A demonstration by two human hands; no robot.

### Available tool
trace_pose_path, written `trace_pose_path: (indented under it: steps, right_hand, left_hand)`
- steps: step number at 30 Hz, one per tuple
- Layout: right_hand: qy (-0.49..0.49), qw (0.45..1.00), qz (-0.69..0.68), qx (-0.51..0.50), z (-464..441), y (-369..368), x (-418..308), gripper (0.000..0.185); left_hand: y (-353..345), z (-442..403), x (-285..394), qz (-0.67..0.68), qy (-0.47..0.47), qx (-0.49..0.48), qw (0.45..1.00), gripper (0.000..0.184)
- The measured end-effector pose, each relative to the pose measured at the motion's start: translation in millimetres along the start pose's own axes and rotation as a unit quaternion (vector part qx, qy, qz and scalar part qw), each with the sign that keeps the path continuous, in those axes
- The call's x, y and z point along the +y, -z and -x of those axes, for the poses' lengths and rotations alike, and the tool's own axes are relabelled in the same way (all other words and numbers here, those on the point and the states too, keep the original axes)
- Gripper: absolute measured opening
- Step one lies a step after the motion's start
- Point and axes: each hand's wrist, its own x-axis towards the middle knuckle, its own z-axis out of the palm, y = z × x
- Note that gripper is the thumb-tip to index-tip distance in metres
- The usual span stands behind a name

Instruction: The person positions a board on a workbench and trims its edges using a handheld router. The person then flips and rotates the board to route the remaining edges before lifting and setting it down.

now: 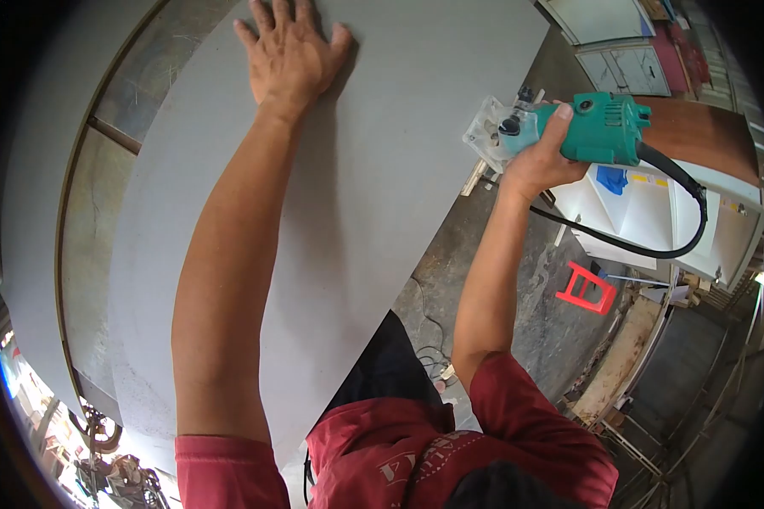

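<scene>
My right hand is wrapped round a green trim router with a clear base. The router's base sits at the right edge of a large grey board, and a black cord runs from its back end, looping down. Flat on the board's far part lies my left hand, fingers spread, with nothing in it. The router's bit is hidden from this angle.
Below the board's edge is a grey concrete floor with a red plastic stool and thin cables. White cabinets with a brown panel stand at the right. Another grey board lies at the left.
</scene>
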Motion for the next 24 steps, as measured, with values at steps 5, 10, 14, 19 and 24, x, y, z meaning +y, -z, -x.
trace_pose_path:
  steps: [5,10,14,19,24]
  right_hand:
    - [0.005,0.999,-0.034,0.017,-22.1,-12.9,21.1,0.037]
    - [0.008,0.999,-0.028,0.018,-49.8,-23.6,40.9,0.039]
    - [0.005,0.999,-0.037,0.021,-65.3,-34.4,52.6,0.04]
    - [-0.013,1.0,-0.006,0.003,-83.3,-42.4,66.1,0.038]
    - [0.015,1.0,-0.011,0.004,-106.8,-50.4,95.0,0.04]
  left_hand:
    - [-17.6,-10.4,17.9,0.018,-0.02,0.038,0.999,0.07]
    - [-15.9,-14.7,19.0,0.009,-0.018,0.028,0.999,0.072]
    - [-47.2,-24.6,2.7,-0.029,-0.041,0.081,0.995,0.071]
    - [-50.6,-25.1,-3.3,-0.055,-0.067,0.128,0.988,0.064]
    - [-49.4,-25.2,-4.8,-0.05,-0.077,0.131,0.987,0.066]
